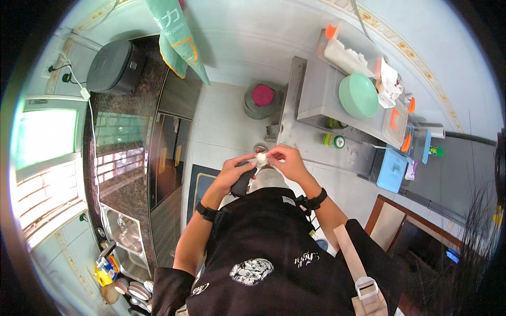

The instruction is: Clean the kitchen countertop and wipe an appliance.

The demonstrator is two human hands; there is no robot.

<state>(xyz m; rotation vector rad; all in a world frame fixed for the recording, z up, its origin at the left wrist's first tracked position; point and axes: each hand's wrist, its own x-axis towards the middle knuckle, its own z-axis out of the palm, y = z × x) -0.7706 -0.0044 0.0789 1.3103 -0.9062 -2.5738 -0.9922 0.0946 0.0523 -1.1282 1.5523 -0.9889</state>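
In front of my body, my left hand and my right hand meet at a small white lump. The fingers of both are closed on it, the left from one side and the right pinching its other side. Whether it is a garlic bulb or crumpled paper is too small to make out. Beneath my left hand is a dark grey, rounded object, its kind unclear and partly covered by the fingers and my shirt.
At left runs a dark counter with a rice cooker and a sink. To the right, a steel table bears green bowls. A grey stool stack with a magenta top stands ahead; a dark mat lies left.
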